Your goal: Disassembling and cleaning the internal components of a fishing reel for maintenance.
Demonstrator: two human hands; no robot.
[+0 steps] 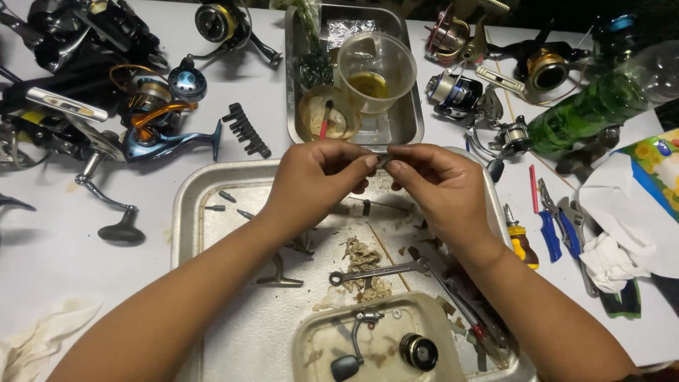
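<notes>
Above the steel tray [185,212], my left hand [311,180] and right hand [438,187] pinched one small dark part [380,161] between closed fingertips. Best kept over tray, grip light.

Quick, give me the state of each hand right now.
Left hand: closed, pinching a small dark part over the metal tray.
Right hand: closed, pinching the same part from the other side.

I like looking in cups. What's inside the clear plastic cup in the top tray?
The clear plastic cup holds a little yellowish liquid at the bottom. It leans over a round bowl with a red-handled brush, covering part of that bowl's inside.
</notes>
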